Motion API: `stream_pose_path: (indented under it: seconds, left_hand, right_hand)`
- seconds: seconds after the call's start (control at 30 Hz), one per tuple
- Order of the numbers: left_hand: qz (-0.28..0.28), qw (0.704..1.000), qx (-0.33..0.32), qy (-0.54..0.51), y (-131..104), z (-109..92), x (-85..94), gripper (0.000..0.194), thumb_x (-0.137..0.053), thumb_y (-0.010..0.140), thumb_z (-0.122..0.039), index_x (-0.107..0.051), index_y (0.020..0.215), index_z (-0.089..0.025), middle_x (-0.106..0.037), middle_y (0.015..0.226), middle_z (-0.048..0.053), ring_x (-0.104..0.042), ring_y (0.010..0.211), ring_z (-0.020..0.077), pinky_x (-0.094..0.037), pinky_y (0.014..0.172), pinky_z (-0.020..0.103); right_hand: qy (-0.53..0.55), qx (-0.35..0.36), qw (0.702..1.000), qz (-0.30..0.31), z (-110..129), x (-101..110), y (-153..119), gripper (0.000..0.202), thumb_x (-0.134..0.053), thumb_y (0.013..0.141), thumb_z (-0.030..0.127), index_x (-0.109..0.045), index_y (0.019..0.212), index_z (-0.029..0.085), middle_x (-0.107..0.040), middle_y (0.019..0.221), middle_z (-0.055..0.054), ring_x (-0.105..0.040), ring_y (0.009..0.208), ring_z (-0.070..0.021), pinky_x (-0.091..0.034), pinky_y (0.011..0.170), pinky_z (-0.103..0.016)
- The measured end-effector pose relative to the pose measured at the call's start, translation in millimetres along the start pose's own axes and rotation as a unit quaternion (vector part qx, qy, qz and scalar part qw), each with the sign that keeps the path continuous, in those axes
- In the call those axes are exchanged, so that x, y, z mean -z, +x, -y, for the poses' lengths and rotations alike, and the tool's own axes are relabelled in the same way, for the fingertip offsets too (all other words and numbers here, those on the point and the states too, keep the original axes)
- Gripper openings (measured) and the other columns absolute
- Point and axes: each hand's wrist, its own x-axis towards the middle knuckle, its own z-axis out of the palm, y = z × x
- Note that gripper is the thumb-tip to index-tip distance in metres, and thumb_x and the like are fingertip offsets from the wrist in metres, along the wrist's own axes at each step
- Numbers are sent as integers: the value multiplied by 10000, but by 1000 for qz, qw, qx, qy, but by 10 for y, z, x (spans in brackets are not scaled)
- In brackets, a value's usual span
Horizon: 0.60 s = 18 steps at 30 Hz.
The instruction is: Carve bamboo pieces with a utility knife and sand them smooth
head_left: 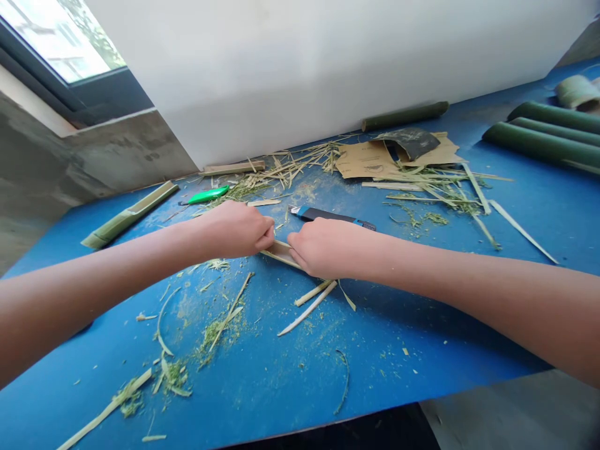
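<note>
Both of my hands are closed on a split piece of bamboo (282, 251), pale on its hollow inner face, over the middle of the blue table. My left hand (239, 230) grips the left end, fingers curled under. My right hand (323, 247) holds it farther right, and most of that side is hidden beneath the hand. Just beyond my right hand lies a utility knife (328, 215) with a black and blue handle. A green-handled tool (209, 195) rests past my left wrist. Narrow bamboo strips (308, 307) lie in front of my right hand.
Bamboo shavings and slivers litter the blue table (384, 400). A half-cut bamboo length (131, 214) is at the left. Brown cardboard (365, 160) lies at the back with sandpaper-like dark sheet (412, 142). Green bamboo tubes (539, 140) sit at the right; a white panel (304, 69) stands behind.
</note>
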Motion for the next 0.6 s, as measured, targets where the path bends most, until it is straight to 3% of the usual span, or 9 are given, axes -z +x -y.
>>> stream_pose_path:
  seconds: [0.17, 0.33, 0.47, 0.53, 0.6]
  left_hand:
    - [43, 984, 64, -158, 19, 137, 22, 351, -397, 943, -388, -595, 714, -210, -643, 692, 32, -537, 599, 166, -334, 580, 306]
    - [30, 979, 94, -179, 3, 274, -41, 279, -519, 899, -444, -668, 945, -212, -700, 787, 29, -578, 640, 171, -357, 579, 289]
    - [-50, 980, -23, -192, -118, 291, -105, 355, -375, 1014, -377, -679, 1150, -256, -728, 1049, 40, -640, 809, 165, -431, 708, 275]
    - [-88, 982, -94, -141, -177, 312, -133, 359, -368, 1040, -395, -691, 1116, -258, -707, 1107, 53, -640, 847, 167, -436, 737, 277]
    - [-109, 981, -144, -67, -202, 332, -154, 309, -406, 1040, -371, -685, 1041, -240, -692, 1034, 63, -618, 785, 163, -414, 686, 280]
  right_hand:
    - [-3, -13, 1000, 13, 23, 40, 4, 336, -398, 1039, 268, -689, 1003, 102, -729, 816, -165, -675, 723, -253, -376, 620, -334]
    - [13, -35, 999, 15, 38, 50, 2, 313, -428, 1029, 261, -699, 994, 109, -737, 824, -165, -672, 713, -241, -388, 632, -328]
    - [17, -46, 999, 10, 45, 59, -2, 297, -450, 1025, 272, -703, 963, 130, -734, 790, -148, -670, 683, -237, -393, 641, -331]
    - [22, -52, 998, 16, 49, 70, -1, 293, -452, 1026, 278, -704, 962, 145, -735, 784, -136, -672, 676, -236, -391, 639, -329]
    - [25, -53, 998, 20, 51, 77, 3, 293, -447, 1028, 276, -704, 965, 151, -738, 793, -132, -677, 682, -237, -388, 635, -326]
